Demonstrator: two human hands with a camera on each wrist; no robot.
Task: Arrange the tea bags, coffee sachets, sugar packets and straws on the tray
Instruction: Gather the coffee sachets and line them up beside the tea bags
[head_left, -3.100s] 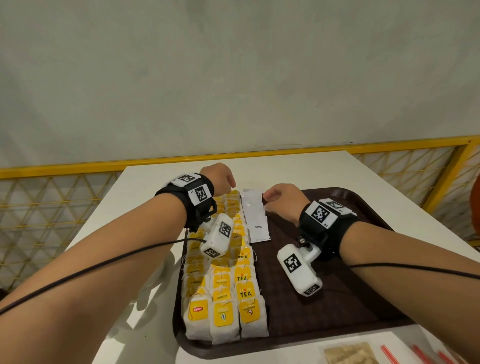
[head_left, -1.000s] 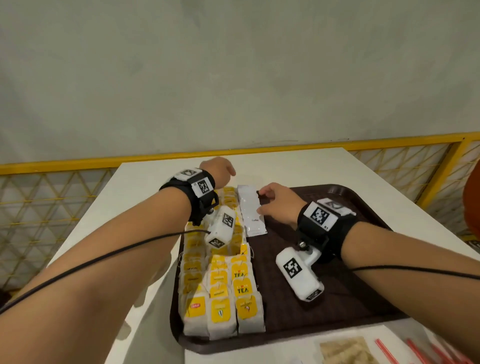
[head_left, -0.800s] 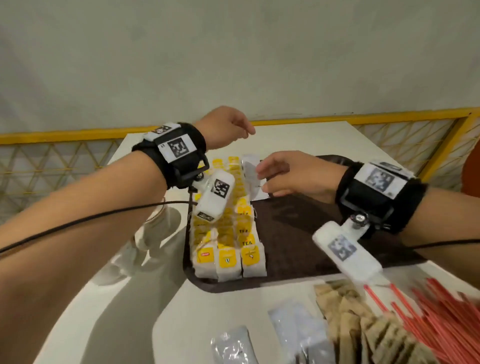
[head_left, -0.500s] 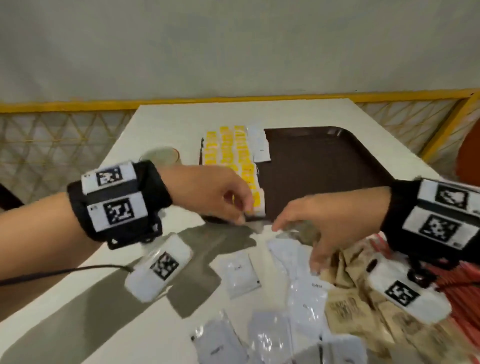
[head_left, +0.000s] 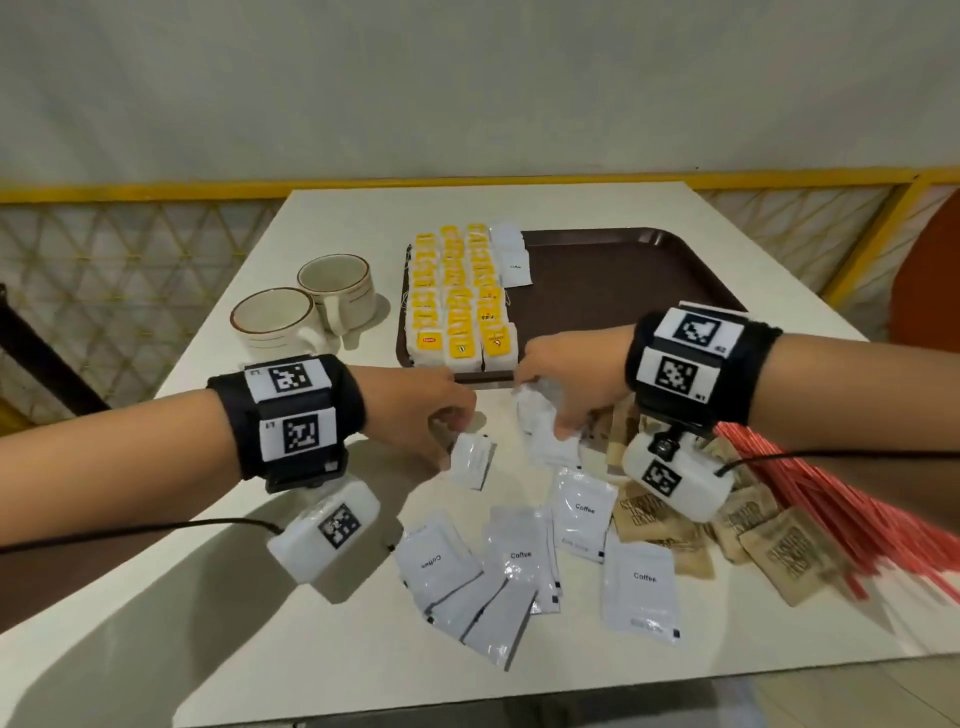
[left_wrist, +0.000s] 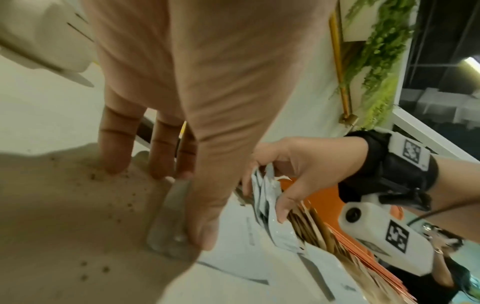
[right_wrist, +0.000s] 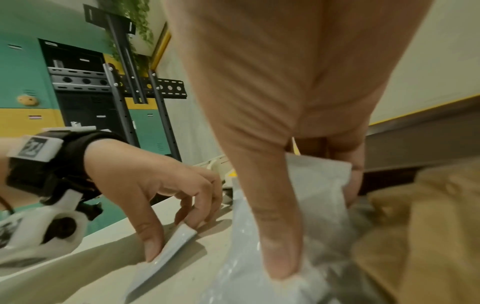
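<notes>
1. My left hand curls its thumb and fingers round one white sachet, pinching it by the edges, with its near end on the bench.
2. My right hand grips a bunch of white sachets, thumb down the front and fingers behind; the bunch stands on edge, just right of my left fingers.
3. Nearer me than both sets of fingers, more coffee sachets lie loose and overlapping on the bench, printed "Coffee".
4. Under and to the right of my right fingers lie the brown sugar packets; past them, further right, lies the heap of red straws.
5. Just beyond my fingers sits the brown tray. Its left side holds three rows of yellow-tagged tea bags, with one white sachet beside them at the far end.
6. Two cups stand left of the tray, beyond my left fingers.
</notes>
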